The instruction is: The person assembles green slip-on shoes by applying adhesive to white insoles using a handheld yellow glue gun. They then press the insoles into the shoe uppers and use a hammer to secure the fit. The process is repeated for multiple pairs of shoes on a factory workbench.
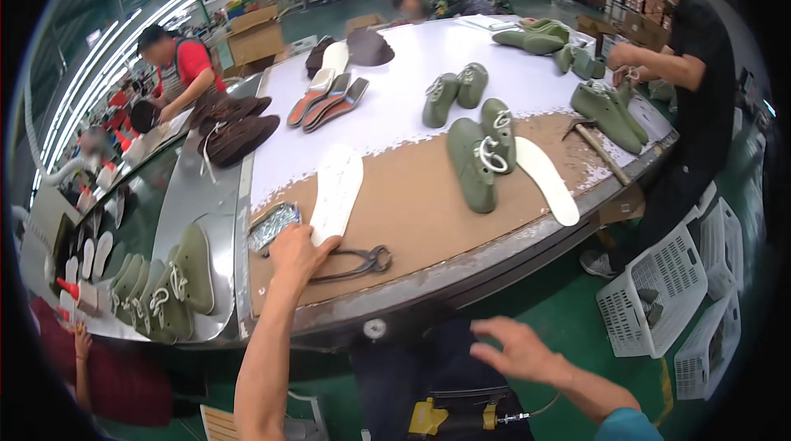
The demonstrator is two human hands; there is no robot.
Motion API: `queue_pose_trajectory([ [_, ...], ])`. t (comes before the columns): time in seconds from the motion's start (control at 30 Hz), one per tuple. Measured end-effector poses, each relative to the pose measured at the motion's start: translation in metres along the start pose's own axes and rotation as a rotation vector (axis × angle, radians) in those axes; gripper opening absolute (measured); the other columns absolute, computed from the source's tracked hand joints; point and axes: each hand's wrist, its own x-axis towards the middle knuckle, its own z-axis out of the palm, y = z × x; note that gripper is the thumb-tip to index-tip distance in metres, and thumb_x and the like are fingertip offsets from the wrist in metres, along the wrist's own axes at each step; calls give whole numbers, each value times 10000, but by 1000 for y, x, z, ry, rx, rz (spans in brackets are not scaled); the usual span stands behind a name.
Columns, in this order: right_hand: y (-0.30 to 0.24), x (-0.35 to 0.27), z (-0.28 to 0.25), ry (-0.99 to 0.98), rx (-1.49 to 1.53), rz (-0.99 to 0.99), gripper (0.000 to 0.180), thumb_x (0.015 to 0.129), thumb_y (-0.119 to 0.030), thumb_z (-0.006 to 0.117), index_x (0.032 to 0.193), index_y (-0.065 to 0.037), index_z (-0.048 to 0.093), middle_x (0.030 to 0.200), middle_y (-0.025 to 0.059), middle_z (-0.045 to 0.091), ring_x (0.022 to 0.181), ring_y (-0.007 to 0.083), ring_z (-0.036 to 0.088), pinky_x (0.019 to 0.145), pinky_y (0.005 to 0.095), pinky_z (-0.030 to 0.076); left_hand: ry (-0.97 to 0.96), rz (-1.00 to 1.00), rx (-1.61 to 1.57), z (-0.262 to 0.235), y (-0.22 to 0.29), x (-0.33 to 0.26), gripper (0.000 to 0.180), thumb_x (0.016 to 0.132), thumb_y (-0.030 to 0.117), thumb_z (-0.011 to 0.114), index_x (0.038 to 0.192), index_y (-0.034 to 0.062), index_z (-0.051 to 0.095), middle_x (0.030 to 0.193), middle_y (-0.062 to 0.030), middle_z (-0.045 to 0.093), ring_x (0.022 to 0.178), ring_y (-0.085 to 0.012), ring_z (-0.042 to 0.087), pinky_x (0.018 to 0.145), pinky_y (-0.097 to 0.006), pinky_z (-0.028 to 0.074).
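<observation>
My left hand (298, 255) is at the near left of the workbench, thumb and fingers apart, at the near end of a white insole (338, 185). Its fingertips are partly hidden beside a small tray of shiny metal tacks (276, 225). Metal pincers (362, 263) lie just right of the hand, their handles partly behind it. Over my lap my right hand (519, 349) hangs with its fingers spread and nothing in it. Below it, a yellow and black air tool (453, 416) with a hose rests on my lap.
Green shoe lasts with white laces (471, 165) stand mid-bench beside another white insole (548, 181) and a hammer (601, 152). Brown shoe uppers (239, 140) and more green lasts (195, 268) are at left. White crates (655, 293) stand at right; a co-worker (696, 70) handles laces there.
</observation>
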Motion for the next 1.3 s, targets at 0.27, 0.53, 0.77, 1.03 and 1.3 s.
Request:
queue_pose_trajectory([
  [0.27, 57, 181, -70, 601, -287, 32, 737, 928, -376, 750, 1461, 44, 463, 1307, 292, 619, 1188, 469, 613, 1006, 522, 489, -5, 0, 19, 9, 24, 11, 635, 796, 587, 764, 1026, -5, 784, 1017, -231, 699, 952, -384, 703, 832, -477, 573],
  [0.53, 78, 233, -75, 472, -249, 209, 612, 944, -267, 678, 1411, 71, 473, 1289, 321, 627, 1173, 487, 621, 1016, 532, 490, 4, -135, -171, -3, 16, 18, 351, 959, 277, 643, 1145, -18, 676, 1044, -262, 734, 900, -365, 749, 804, -486, 593],
  [0.77, 19, 146, -82, 213, -300, 149, 419, 905, -204, 716, 1188, 66, 564, 1057, 329, 687, 1031, 501, 669, 885, 505, 543, 287, -216, -1486, -50, 53, -80, 328, 1056, 135, 561, 1327, -46, 526, 1132, -181, 694, 887, -264, 747, 752, -351, 624],
  [1.03, -19, 86, -86, 23, -42, 236, 642, 837, -261, 767, 1371, 13, 541, 1195, 261, 690, 1121, 413, 681, 983, 427, 531, 186, -351, -1904, -46, 99, -162, 440, 1021, 90, 582, 1424, 3, 430, 1242, -200, 644, 973, -356, 727, 894, -496, 618],
  [1.3, -3, 74, -59, -30, 202, 197, 846, 833, -203, 707, 1592, -39, 372, 1431, 186, 578, 1297, 311, 580, 1102, 378, 448, -36, -604, -2044, -4, 141, -226, 421, 1068, 94, 412, 1471, -1, 335, 1294, -230, 586, 1080, -427, 714, 865, -499, 626],
])
